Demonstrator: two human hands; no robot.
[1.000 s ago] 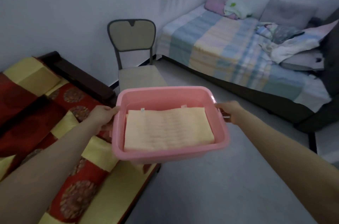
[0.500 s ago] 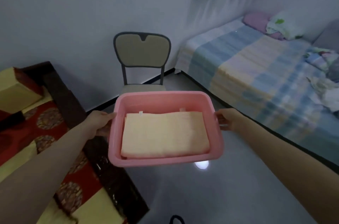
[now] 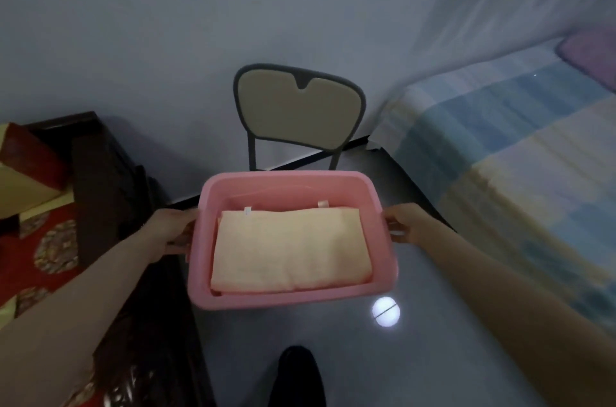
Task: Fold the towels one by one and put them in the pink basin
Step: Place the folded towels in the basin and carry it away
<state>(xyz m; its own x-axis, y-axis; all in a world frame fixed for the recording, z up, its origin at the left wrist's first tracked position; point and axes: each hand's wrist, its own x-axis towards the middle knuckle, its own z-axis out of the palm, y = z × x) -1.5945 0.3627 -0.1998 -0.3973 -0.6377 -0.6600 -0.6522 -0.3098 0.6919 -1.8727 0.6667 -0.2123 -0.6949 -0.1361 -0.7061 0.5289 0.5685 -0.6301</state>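
Carried round to the left since a second ago — the pink basin [image 3: 383, 236], then above the edge of the red-and-yellow sofa [image 3: 50, 246], now hangs over bare grey floor [image 3: 350, 360], square in front of the chair [image 3: 298, 113]. Bed [image 3: 520, 179] pushed out to the right edge of view; chair back grown larger and centred just beyond the basin's far rim. Seat itself hidden behind the basin. Sofa's dark wooden frame at near left, just beside the left forearm.

Inside the basin: folded yellow towels [image 3: 290, 253], lying flat, filling most of the bottom, two small tags poking up at the far edge. How many layers — not clear from above. No loose towel in view anywhere, so folding and loading look finished; what remains, by the look of it, is only setting the basin down, and the chair seems the likely spot, though nothing confirms that.

Left hand [image 3: 171, 230] closed round the basin's left rim, fingers curled under the lip and mostly out of sight, thumb side on top. Right hand [image 3: 401, 221] likewise wrapped on the right rim at its handle, knuckles toward the camera. Both arms stretched forward and slightly down, about level with each other, keeping the basin nearly flat — near rim perhaps a touch lower. A dark foot [image 3: 296, 373] below on the floor, next to a round bright reflection.
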